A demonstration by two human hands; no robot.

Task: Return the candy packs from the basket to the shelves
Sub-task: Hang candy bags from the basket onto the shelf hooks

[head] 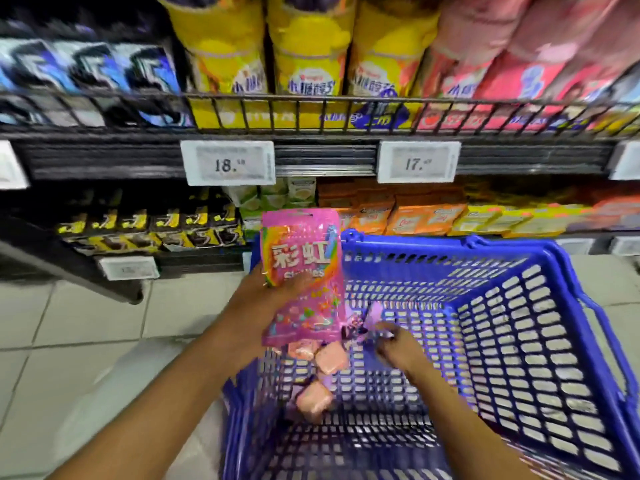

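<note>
Now left hand (277,299) grips pink pack (301,271) above basket (519,306) rim.

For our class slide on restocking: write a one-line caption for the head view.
Left hand holds a pink candy pack above the blue basket; right hand reaches inside.

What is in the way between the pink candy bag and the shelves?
Nothing visible. The left hand holds the pink candy bag upright above the blue basket rim, and only open air lies between it and the shelves.

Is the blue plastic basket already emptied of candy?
No: small pink packs still lie inside the blue plastic basket, below the pink candy bag held by the left hand.
</note>
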